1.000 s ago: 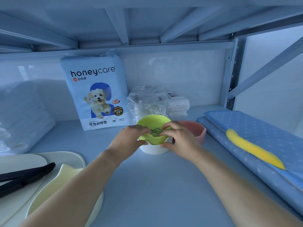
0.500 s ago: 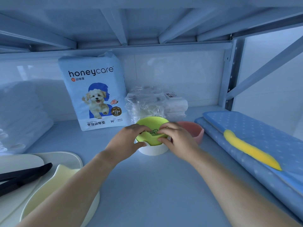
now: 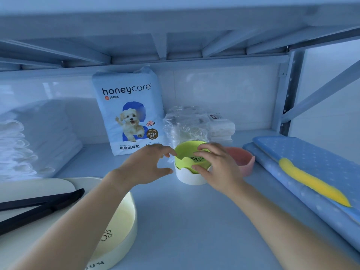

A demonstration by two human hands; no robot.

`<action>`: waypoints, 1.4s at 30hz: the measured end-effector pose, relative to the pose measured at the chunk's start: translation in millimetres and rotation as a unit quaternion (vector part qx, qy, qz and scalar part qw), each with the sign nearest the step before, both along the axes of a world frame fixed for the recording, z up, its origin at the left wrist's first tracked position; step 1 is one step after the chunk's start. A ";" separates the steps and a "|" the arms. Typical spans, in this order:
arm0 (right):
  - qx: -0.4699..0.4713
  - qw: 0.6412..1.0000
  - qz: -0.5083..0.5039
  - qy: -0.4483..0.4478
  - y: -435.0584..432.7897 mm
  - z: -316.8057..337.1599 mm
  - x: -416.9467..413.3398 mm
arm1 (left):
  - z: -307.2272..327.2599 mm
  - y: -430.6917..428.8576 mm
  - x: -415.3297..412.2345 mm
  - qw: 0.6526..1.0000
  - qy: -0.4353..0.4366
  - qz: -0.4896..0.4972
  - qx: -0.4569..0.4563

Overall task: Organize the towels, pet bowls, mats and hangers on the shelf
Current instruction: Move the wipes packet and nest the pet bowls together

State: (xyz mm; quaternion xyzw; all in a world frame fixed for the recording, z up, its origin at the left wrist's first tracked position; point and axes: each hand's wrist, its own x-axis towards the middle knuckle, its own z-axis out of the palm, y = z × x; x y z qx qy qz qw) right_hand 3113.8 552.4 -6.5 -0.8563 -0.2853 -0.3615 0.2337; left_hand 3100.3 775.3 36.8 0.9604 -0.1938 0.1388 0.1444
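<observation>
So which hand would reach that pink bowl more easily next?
Probably the right hand: the pink bowl sits just beyond it, while the left hand is across the green bowl.

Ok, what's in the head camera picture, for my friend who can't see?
A green bowl sits nested in a white bowl on a shelf. The right hand grips it; the left hand hovers loose beside it. A pink bowl stands nearby.

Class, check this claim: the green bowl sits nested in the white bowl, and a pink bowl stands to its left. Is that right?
No. The head view shows the pink bowl to the right of the green bowl, not the left; the green one does sit in the white bowl.
</observation>
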 end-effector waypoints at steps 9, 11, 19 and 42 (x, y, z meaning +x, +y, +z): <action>-0.065 0.982 0.162 0.078 69.5 4.5 -35.2 | -12.1 62.6 -60.3 0.998 0.018 0.058 -0.031; -0.070 0.974 0.192 0.094 86.1 0.1 -44.9 | -15.5 78.2 -76.1 0.997 0.019 0.068 -0.028; -0.090 0.955 0.234 0.161 127.3 -8.2 -61.9 | -34.6 113.3 -117.8 0.998 0.016 0.066 0.004; -0.060 0.975 0.134 0.166 69.7 -13.1 -103.8 | -30.9 57.9 -63.5 0.994 -0.002 -0.085 -0.066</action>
